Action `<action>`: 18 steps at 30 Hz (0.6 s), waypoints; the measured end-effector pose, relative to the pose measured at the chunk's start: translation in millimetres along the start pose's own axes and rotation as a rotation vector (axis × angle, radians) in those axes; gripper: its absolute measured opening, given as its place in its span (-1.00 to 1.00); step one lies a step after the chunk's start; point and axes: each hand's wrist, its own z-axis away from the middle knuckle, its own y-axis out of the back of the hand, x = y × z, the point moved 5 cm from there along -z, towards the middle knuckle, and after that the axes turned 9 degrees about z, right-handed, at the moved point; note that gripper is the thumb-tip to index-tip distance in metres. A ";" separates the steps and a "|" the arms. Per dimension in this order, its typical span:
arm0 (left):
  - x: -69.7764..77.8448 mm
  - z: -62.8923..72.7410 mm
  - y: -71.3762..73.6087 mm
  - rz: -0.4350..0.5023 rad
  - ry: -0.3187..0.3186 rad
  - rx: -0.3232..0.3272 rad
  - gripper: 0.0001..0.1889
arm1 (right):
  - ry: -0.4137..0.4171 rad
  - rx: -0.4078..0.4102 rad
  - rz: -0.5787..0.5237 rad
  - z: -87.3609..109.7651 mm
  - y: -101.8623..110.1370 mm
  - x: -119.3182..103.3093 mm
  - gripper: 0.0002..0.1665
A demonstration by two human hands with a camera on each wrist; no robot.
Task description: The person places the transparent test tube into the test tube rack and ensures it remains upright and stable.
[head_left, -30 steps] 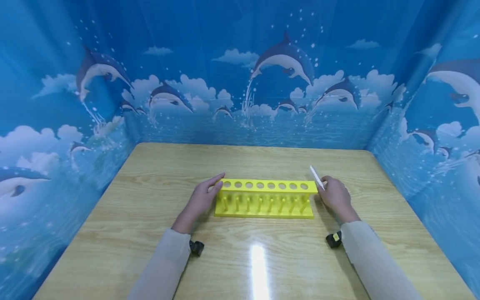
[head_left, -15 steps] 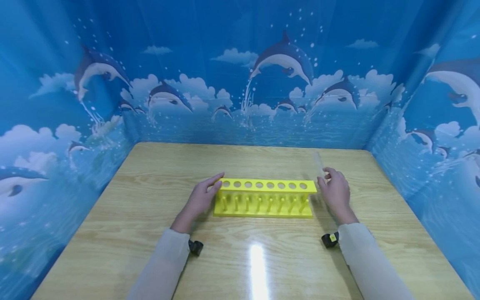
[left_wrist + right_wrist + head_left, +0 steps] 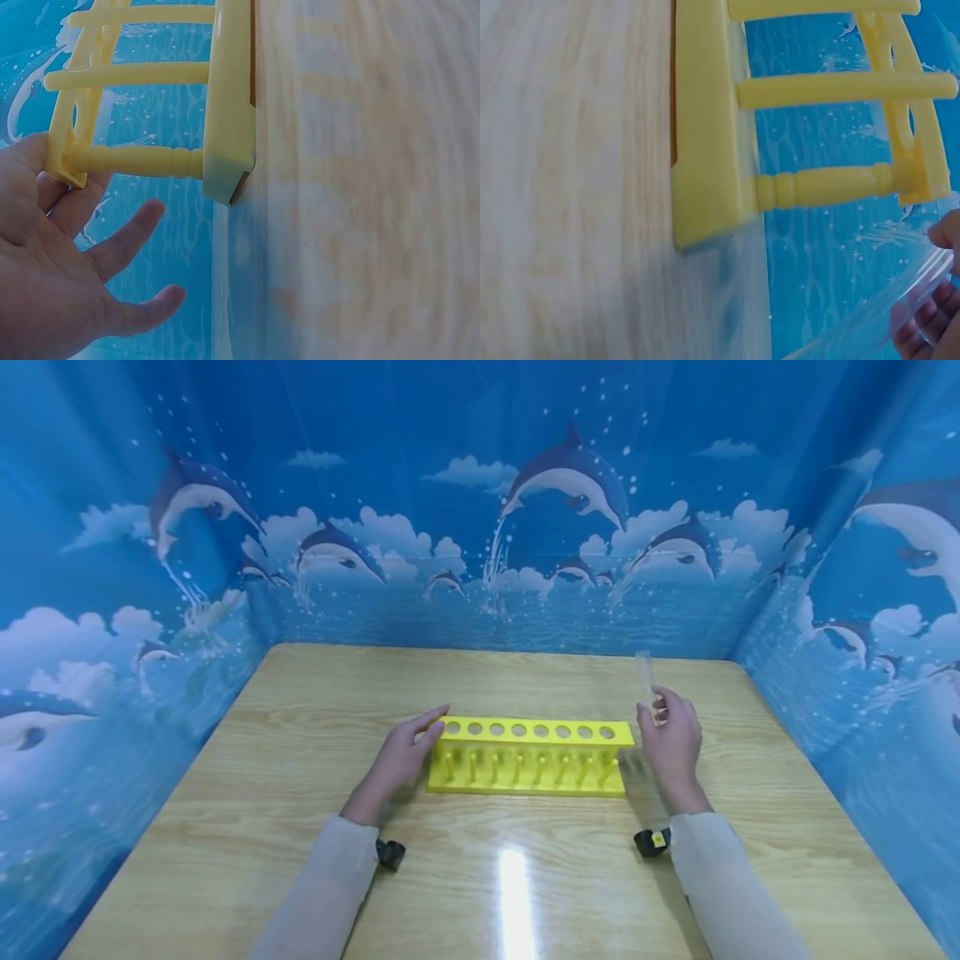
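A yellow test tube rack (image 3: 532, 742) stands on the table, with a row of round holes in its top bar and a row of pegs below. My left hand (image 3: 400, 757) pinches the left end of the top bar between thumb and fingers. In the left wrist view the other fingers (image 3: 131, 240) spread out beside the rack's end. At the rack's right end my right hand (image 3: 672, 747) holds a clear test tube (image 3: 644, 670), which points up and away from me. The right wrist view shows the clear tube (image 3: 855, 334) between thumb and fingers, partly out of frame.
The wood-grain table (image 3: 360, 685) has a bright light reflection (image 3: 516, 893) near its front. A blue curtain (image 3: 420, 460) printed with dolphins closes off the back and both sides. A small black camera (image 3: 390, 854) sits on each wrist.
My right hand has turned the test tube from a leftward slant to nearly upright, its far end rising farther from me. The left hand and the rack have stayed in place.
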 end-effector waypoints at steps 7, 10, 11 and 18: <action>-0.1 -0.4 0.0 0.005 -0.007 0.005 -0.50 | 0.026 0.108 -0.041 1.7 5.6 -11.7 -0.61; -0.3 -0.4 0.0 0.005 -0.011 0.006 -0.50 | 0.037 0.148 -0.079 1.9 7.6 -17.2 -0.61; -0.6 -0.4 0.0 0.003 -0.009 0.006 -0.50 | 0.039 0.159 -0.093 2.2 8.2 -18.8 -0.61; 0.3 0.6 0.3 0.000 -0.007 0.006 -0.48 | 0.045 0.201 -0.137 4.2 9.6 -24.4 -0.61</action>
